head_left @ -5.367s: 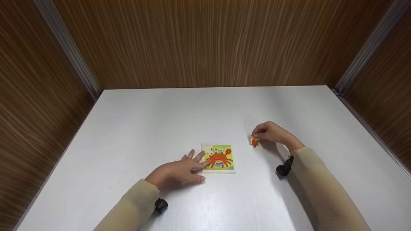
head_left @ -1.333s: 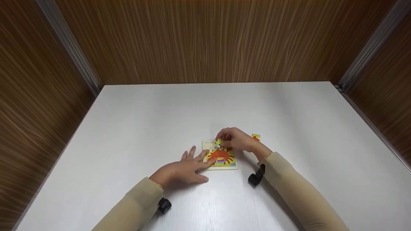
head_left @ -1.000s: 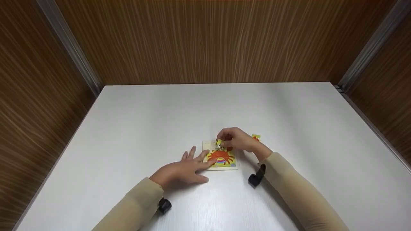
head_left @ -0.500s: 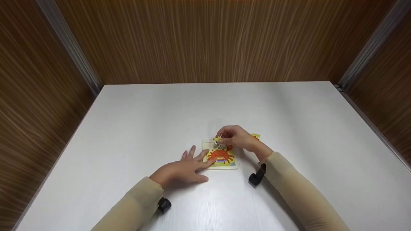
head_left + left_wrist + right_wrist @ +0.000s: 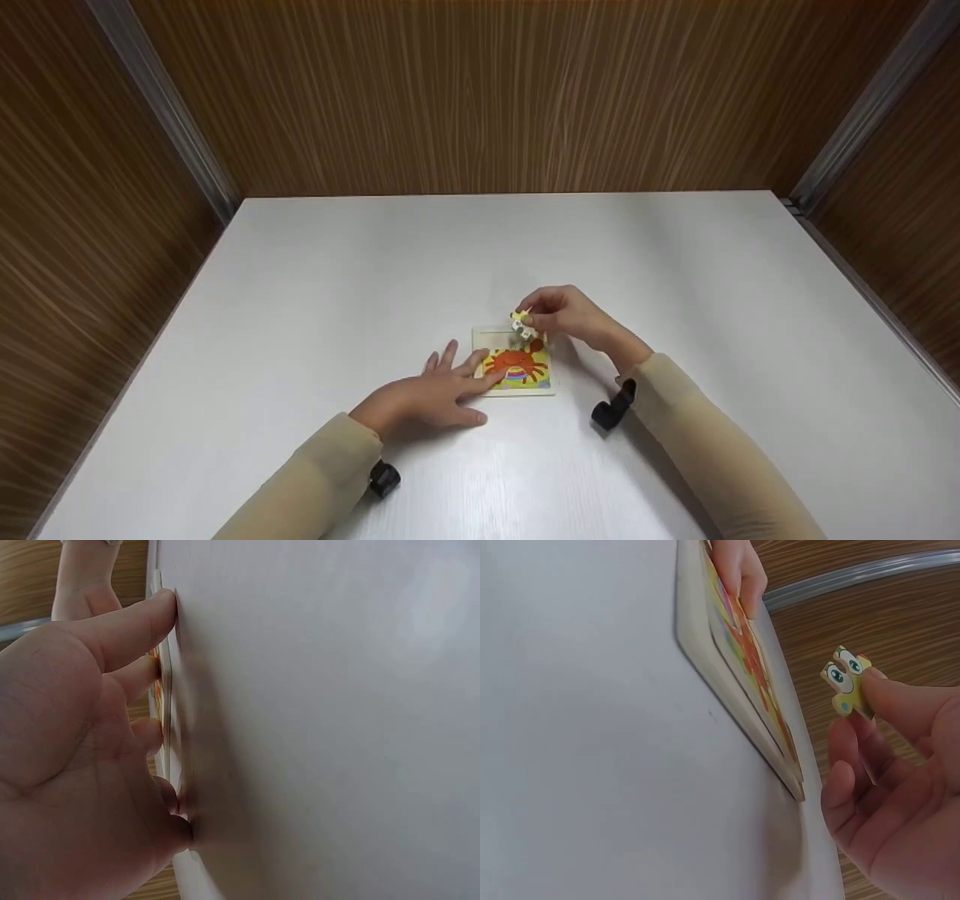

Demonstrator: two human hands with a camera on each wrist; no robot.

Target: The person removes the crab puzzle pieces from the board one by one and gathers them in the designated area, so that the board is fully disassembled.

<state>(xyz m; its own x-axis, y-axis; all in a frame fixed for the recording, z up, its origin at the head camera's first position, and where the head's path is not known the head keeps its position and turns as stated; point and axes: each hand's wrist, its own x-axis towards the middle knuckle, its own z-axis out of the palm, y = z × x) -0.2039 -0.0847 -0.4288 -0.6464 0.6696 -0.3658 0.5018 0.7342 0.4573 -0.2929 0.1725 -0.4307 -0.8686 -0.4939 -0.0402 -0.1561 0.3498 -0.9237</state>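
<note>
A small wooden puzzle tray (image 5: 491, 392) lies on the white table, with a red crab picture (image 5: 517, 364) filling its lower part. Across the tray's left side my left hand (image 5: 424, 394) spreads its fingers, fingertips resting on the picture. My right hand (image 5: 574, 315) pinches a yellow puzzle piece (image 5: 849, 682) with two cartoon eyes between thumb and fingers, above the tray's far edge. Below that piece, a bare pale slot shows in the upper part of the tray. The right wrist view shows the piece raised clear of the tray (image 5: 697, 622).
The white table (image 5: 360, 277) stretches out on all sides of the tray. Wood-grain panels (image 5: 480, 97) enclose it at the back and sides, with metal strips at the corners. Each wrist carries a black camera (image 5: 611, 409).
My right hand has brought the eye piece from over the tray up, back and slightly right, exposing the slot. The loose piece seen earlier on the right is now hidden behind that hand. The left hand stays put.
</note>
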